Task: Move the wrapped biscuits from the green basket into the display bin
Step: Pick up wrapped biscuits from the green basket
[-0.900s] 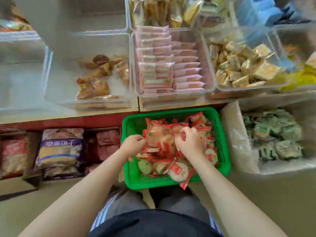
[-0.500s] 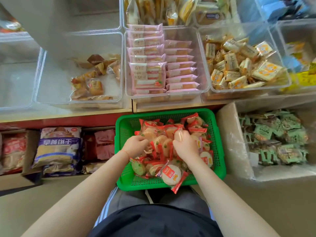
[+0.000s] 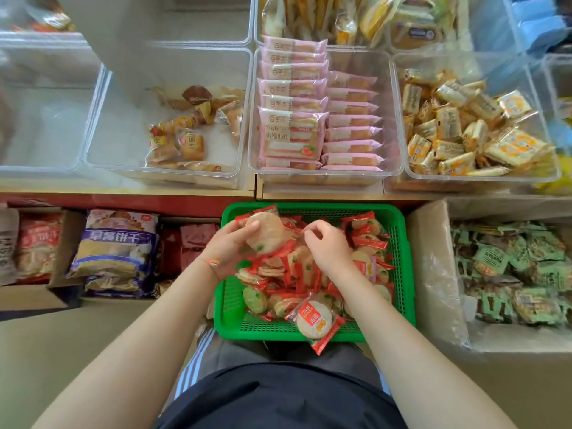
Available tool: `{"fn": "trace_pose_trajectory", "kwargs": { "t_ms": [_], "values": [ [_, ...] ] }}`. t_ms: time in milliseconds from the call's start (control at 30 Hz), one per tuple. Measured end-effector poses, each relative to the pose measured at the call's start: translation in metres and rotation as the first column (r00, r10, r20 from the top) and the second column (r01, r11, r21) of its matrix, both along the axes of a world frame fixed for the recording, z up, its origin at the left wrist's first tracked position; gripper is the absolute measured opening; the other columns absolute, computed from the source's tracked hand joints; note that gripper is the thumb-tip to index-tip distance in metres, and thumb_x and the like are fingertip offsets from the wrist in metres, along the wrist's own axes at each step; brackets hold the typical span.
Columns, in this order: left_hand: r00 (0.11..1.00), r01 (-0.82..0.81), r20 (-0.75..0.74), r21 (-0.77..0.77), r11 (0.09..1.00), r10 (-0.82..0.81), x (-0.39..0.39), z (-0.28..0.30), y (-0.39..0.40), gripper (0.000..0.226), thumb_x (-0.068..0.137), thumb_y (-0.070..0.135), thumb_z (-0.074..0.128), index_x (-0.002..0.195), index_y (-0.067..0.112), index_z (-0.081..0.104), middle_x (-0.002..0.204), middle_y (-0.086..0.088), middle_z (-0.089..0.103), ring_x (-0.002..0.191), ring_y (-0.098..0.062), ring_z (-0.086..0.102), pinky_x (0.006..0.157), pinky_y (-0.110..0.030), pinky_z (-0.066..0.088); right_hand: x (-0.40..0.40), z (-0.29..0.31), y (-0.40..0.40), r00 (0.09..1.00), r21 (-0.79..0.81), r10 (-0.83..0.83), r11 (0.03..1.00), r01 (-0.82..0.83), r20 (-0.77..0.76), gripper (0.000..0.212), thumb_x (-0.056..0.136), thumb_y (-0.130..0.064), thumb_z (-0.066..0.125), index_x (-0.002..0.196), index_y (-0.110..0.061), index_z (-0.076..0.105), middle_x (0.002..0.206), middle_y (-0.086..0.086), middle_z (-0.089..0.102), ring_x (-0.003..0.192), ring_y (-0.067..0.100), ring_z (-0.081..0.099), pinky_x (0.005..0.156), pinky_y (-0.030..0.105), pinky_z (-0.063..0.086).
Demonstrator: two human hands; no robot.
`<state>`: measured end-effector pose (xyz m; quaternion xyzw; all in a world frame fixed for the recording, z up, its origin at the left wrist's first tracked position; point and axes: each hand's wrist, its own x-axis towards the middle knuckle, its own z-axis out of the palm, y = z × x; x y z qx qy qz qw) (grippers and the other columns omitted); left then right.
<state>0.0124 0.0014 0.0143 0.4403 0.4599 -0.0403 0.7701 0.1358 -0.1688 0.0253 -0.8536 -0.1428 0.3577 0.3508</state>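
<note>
The wrapped biscuits (image 3: 309,274) lie heaped in the green basket (image 3: 402,258) on the person's lap. Since half a second ago the left hand (image 3: 232,243) has lifted a stack of them clear of the heap, fingers curled round it. The right hand (image 3: 328,246) rests on the pile, fingers bent; whether it pinches a packet is hidden. Clear display bins (image 3: 102,156) stand on the shelf beyond.

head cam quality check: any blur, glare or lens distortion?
Head view: wide-angle bowing curves the shelf edge and bins; top corners smear into blur; soft glare hazes the clear bin walls; left hand, right hand and green basket read fairly sharp, lit evenly.
</note>
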Motion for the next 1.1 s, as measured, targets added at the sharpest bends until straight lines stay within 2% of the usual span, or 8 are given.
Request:
{"fn": "trace_pose_trajectory", "kwargs": {
  "t_ms": [167, 333, 500, 633, 767, 933, 1033, 1100],
  "values": [
    [0.988, -0.148, 0.026, -0.164, 0.975, 0.154, -0.021, 0.001, 0.023, 0.027, 0.094, 0.022, 0.056, 0.117, 0.011, 0.063, 0.107, -0.008, 0.069, 0.1, -0.024, 0.064, 0.09, -0.04, 0.051, -0.015, -0.025, 0.019, 0.933, -0.16, 0.314, 0.944, -0.288, 0.176, 0.032, 0.093, -0.022, 0.052, 0.124, -0.02, 0.059, 0.122, -0.002, 0.059, 0.119, 0.02, 0.048, 0.103, 0.042, 0.039],
    [0.944, -0.305, 0.007, -0.361, 0.881, 0.33, -0.031, 0.006, 0.031, 0.03, 0.084, 0.018, 0.042, 0.106, 0.006, 0.06, 0.093, -0.01, 0.064, 0.09, -0.025, 0.059, 0.092, -0.045, 0.043, -0.037, -0.036, 0.026, 0.844, -0.4, 0.494, 0.831, -0.387, 0.21, 0.05, 0.091, -0.04, 0.059, 0.138, -0.029, 0.046, 0.136, 0.004, 0.048, 0.133, 0.028, 0.033, 0.106, 0.048, 0.027],
    [0.949, -0.29, -0.016, -0.437, 0.851, 0.315, -0.032, 0.006, 0.031, 0.04, 0.087, 0.034, 0.043, 0.116, 0.009, 0.055, 0.074, -0.009, 0.051, 0.06, -0.02, 0.047, 0.061, -0.03, 0.038, -0.047, -0.036, 0.023, 0.823, -0.467, 0.513, 0.806, -0.364, 0.245, 0.039, 0.089, -0.04, 0.063, 0.125, -0.024, 0.058, 0.134, 0.006, 0.045, 0.129, 0.029, 0.033, 0.106, 0.049, 0.03],
    [0.967, -0.218, -0.001, -0.527, 0.821, 0.256, -0.04, 0.004, 0.027, 0.074, 0.086, 0.072, 0.039, 0.132, 0.016, 0.055, 0.091, -0.012, 0.059, 0.07, -0.02, 0.054, 0.055, -0.026, 0.037, -0.062, -0.037, 0.023, 0.775, -0.446, 0.571, 0.788, -0.424, 0.272, 0.055, 0.091, -0.036, 0.062, 0.139, -0.021, 0.043, 0.149, 0.001, 0.038, 0.134, 0.026, 0.03, 0.106, 0.048, 0.031],
    [0.975, -0.183, 0.002, -0.56, 0.808, 0.222, -0.051, 0.004, 0.025, 0.092, 0.077, 0.084, 0.037, 0.13, 0.011, 0.058, 0.125, -0.016, 0.063, 0.097, -0.027, 0.064, 0.073, -0.036, 0.05, -0.084, -0.043, 0.032, 0.768, -0.484, 0.59, 0.763, -0.428, 0.249, 0.081, 0.085, -0.045, 0.068, 0.15, -0.023, 0.025, 0.153, 0.002, 0.032, 0.141, 0.028, 0.024, 0.111, 0.051, 0.024],
    [0.982, -0.137, 0.019, -0.62, 0.772, 0.189, -0.068, -0.001, 0.031, 0.097, 0.074, 0.082, 0.046, 0.133, 0.005, 0.052, 0.131, -0.021, 0.059, 0.121, -0.033, 0.058, 0.102, -0.057, 0.039, -0.094, -0.044, 0.043, 0.69, -0.613, 0.663, 0.683, -0.397, 0.291, 0.043, 0.086, -0.026, 0.065, 0.127, -0.024, 0.054, 0.137, 0.008, 0.042, 0.13, 0.03, 0.03, 0.105, 0.051, 0.028],
    [0.977, -0.143, 0.043, -0.587, 0.797, 0.207, -0.079, -0.003, 0.041, 0.078, 0.082, 0.062, 0.055, 0.132, 0.003, 0.052, 0.13, -0.022, 0.06, 0.12, -0.037, 0.059, 0.104, -0.059, 0.038, -0.093, -0.041, 0.051, 0.75, -0.522, 0.534, 0.799, -0.298, 0.391, 0.027, 0.086, -0.031, 0.065, 0.112, -0.023, 0.061, 0.129, 0.005, 0.047, 0.125, 0.028, 0.035, 0.103, 0.048, 0.028],
    [0.966, -0.201, 0.037, -0.512, 0.835, 0.255, -0.09, -0.006, 0.052, 0.06, 0.087, 0.044, 0.058, 0.129, 0.001, 0.055, 0.119, -0.02, 0.066, 0.11, -0.035, 0.065, 0.097, -0.057, 0.047, -0.095, -0.03, 0.06, 0.812, -0.38, 0.355, 0.907, -0.179, 0.464, 0.024, 0.086, -0.041, 0.065, 0.097, -0.02, 0.058, 0.11, 0.0, 0.055, 0.108, 0.021, 0.045, 0.095, 0.043, 0.035]
  ]
}}
